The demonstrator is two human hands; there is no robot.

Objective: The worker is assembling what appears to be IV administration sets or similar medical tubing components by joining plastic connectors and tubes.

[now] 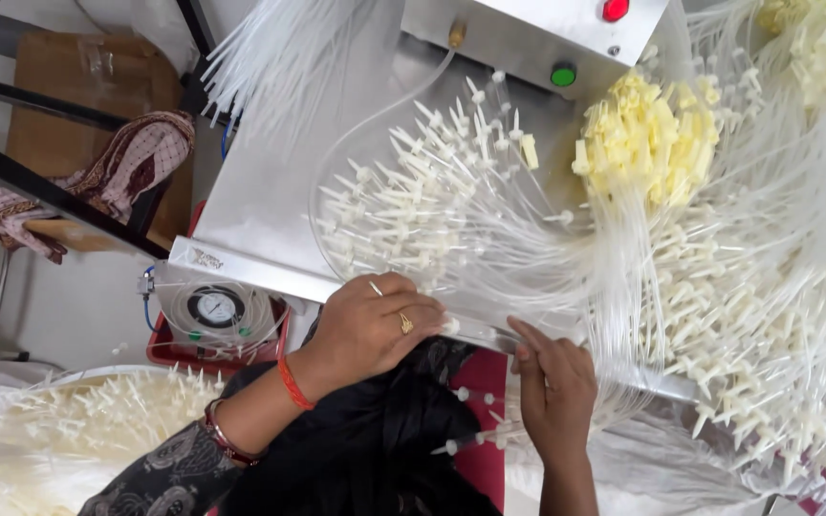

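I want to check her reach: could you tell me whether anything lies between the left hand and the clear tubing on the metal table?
Nothing visible does: the left hand already rests on the tubing bundle at the metal table edge, and the right hand touches it too.

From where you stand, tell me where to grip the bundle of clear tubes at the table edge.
Grip the bundle of clear tubes around its gathered stems near the table edge, coming from the near side: there they run together, while the white spike tips fan apart farther out.

A bundle of clear tubes point(489, 248) with white spiked ends is spread across the metal counter point(270, 191). The bundle is pressed at the counter edge by the left hand point(370, 325). The tubes are touched by the right hand point(554, 382), fingers extended.
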